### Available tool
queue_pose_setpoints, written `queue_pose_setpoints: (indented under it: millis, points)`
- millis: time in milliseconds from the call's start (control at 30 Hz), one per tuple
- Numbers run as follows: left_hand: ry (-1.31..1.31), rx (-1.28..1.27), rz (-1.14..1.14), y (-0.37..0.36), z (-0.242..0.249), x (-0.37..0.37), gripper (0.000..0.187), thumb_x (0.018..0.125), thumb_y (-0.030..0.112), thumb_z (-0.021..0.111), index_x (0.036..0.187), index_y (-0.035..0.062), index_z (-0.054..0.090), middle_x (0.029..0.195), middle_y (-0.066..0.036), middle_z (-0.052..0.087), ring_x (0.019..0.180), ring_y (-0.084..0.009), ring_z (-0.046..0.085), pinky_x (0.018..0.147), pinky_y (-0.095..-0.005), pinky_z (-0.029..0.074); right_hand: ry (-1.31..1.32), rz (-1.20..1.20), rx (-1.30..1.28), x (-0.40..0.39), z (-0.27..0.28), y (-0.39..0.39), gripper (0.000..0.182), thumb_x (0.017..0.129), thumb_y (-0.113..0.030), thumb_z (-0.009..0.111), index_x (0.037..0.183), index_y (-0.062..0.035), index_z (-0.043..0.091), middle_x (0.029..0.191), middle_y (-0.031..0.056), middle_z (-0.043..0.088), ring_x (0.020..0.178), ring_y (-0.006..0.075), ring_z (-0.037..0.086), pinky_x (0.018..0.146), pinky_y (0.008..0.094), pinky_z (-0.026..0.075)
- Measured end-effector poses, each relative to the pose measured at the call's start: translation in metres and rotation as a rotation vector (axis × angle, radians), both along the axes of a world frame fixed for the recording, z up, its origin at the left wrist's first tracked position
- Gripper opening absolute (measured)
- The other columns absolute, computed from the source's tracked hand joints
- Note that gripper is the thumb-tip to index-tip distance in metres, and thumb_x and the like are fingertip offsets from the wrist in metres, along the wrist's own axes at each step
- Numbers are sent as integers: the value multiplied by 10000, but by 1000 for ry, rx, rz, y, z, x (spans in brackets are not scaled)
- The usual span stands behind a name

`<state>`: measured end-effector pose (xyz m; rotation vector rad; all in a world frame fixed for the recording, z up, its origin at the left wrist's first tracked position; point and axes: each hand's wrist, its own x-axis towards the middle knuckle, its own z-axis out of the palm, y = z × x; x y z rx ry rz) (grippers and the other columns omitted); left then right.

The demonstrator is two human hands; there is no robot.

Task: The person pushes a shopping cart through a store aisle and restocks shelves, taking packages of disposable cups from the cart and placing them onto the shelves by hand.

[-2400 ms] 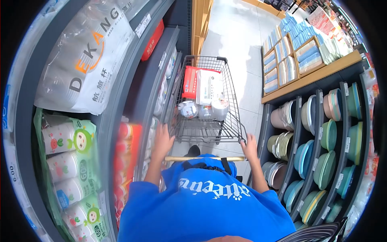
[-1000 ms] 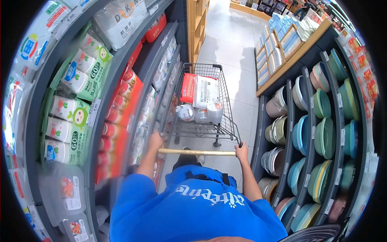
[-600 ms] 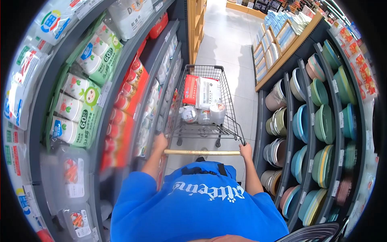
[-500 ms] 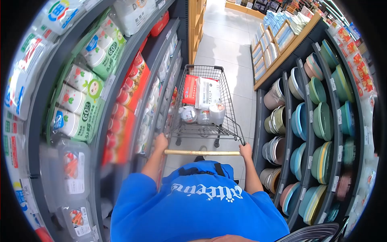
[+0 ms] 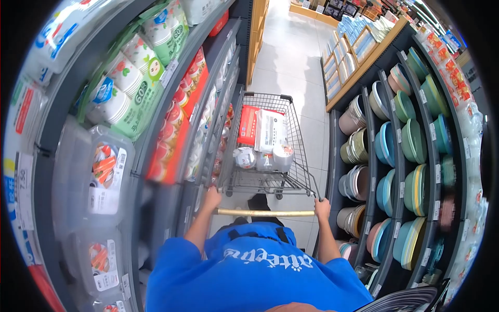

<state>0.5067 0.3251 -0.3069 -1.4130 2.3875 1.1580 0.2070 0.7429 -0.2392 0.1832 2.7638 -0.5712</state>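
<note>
A wire shopping cart (image 5: 301,156) stands in front of me, with a pale yellow handle bar (image 5: 260,212) across its near side. My left hand (image 5: 212,198) is wrapped round the bar's left end, close to the left shelves. At the right end, my right hand (image 5: 322,207) is closed round the corner of the handle. In the cart lie a red package (image 5: 248,125) and a white package (image 5: 271,130) side by side. Nearer to me are a round white wrapped item (image 5: 244,157), a clear package (image 5: 265,161) and a clear tub (image 5: 283,157).
Shelves on the left hold packs of paper cups (image 5: 132,78), red packs (image 5: 176,119) and clear plastic boxes (image 5: 106,177). Stacked basins (image 5: 415,140) and buckets (image 5: 353,145) fill the right shelves. Ahead, a tiled floor (image 5: 296,57) runs past a wooden rack (image 5: 358,52).
The shelf goods on both sides have mostly shifted nearer in view. The cart, its handle and both my hands appear slightly lower, with both hands still on the handle.
</note>
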Motion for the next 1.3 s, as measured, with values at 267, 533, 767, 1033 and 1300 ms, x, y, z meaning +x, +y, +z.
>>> queue_pose_setpoints:
  millis: [267, 533, 767, 1033, 1300]
  points:
    - [-37, 35, 58, 62, -1, 88, 338, 829, 130, 590, 1119, -44, 589, 1032, -324, 652, 1037, -459, 627, 904, -509, 489, 302, 31, 71, 97, 23, 43, 365, 877, -386, 663, 852, -24, 619, 877, 197, 683, 882, 391, 650, 788, 483, 494]
    - [86, -37, 146, 118, -13, 159, 305, 819, 80, 550, 1091, -38, 619, 1013, -330, 652, 1036, -477, 613, 915, -522, 477, -125, 169, 198, 132, 28, 84, 385, 791, -300, 668, 1032, 0, 680, 1032, 249, 690, 1002, 421, 662, 854, 488, 532]
    - [15, -74, 147, 168, 3, 213, 269, 848, 94, 560, 1067, -48, 624, 1035, -321, 652, 1031, -470, 621, 902, -524, 488, -57, 190, 145, 178, 19, 116, 395, 819, -323, 668, 977, 38, 694, 999, 275, 688, 991, 434, 659, 850, 505, 523]
    - [-174, -111, 124, 224, 60, 267, 325, 848, 100, 587, 1143, -36, 571, 1066, -300, 658, 1011, -466, 636, 864, -550, 511, 152, 200, -39, 237, -2, 165, 421, 852, -374, 701, 833, 44, 664, 834, 245, 684, 845, 429, 668, 763, 482, 510]
    - [-240, -177, -15, 264, 40, 324, 390, 808, 79, 627, 1168, -2, 501, 1003, -274, 673, 972, -463, 651, 836, -541, 526, 67, 196, -24, 283, -18, 206, 414, 857, -358, 692, 811, 51, 655, 825, 235, 695, 846, 393, 695, 780, 454, 530]
